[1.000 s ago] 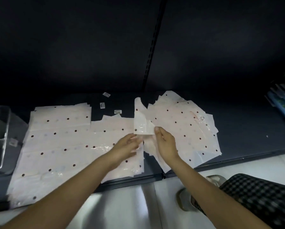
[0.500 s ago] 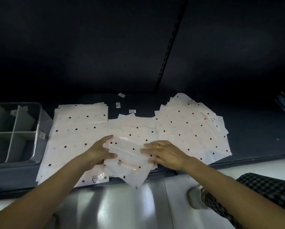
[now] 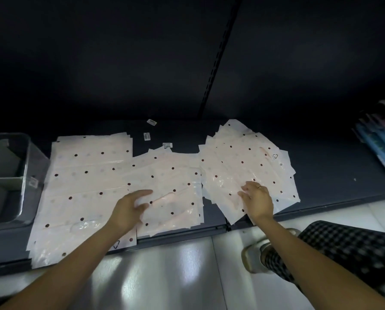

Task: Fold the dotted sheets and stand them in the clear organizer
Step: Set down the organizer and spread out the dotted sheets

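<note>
The left hand (image 3: pixel 131 209) lies open on the middle dotted sheets (image 3: pixel 173 189); the right hand (image 3: pixel 257 199) rests open on the right pile (image 3: pixel 243 162)

The clear organizer (image 3: pixel 7 175) is cut off at the left edge; left hand (image 3: pixel 129 211) is motion-blurred.

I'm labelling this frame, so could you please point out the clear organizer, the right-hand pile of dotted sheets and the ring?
clear organizer (image 3: pixel 25 153): head view, right rim.
right-hand pile (image 3: pixel 243 157): head view, top sheet.
ring (image 3: pixel 259 187): head view, band on finger.

Organizer (image 3: pixel 19 175) left of three sheet piles (image 3: pixel 171 186) on shelf (image 3: pixel 343 175)
</note>
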